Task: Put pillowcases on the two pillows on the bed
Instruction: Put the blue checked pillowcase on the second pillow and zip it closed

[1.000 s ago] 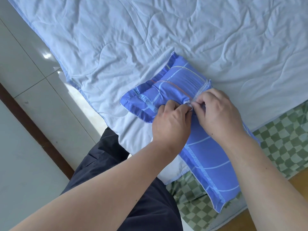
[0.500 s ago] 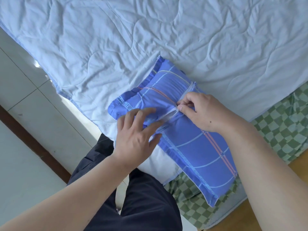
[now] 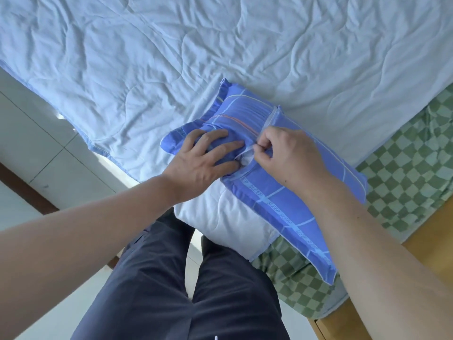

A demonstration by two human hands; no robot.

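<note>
The left hand [image 3: 206, 158] has shifted right since a moment ago, its straight fingers now pressing flat on the blue pillowcase [image 3: 282, 192] beside the opening. The right hand [image 3: 286, 153] pinches the pillowcase's pale edge there. The cased pillow lies on the pale blue quilt [image 3: 171, 57] near the bed's edge.

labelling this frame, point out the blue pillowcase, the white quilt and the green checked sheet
blue pillowcase [image 3: 289, 204]: head view, on its flat lower half.
white quilt [image 3: 171, 57]: head view, on its wrinkled middle.
green checked sheet [image 3: 411, 173]: head view, on the bare part at right.
</note>
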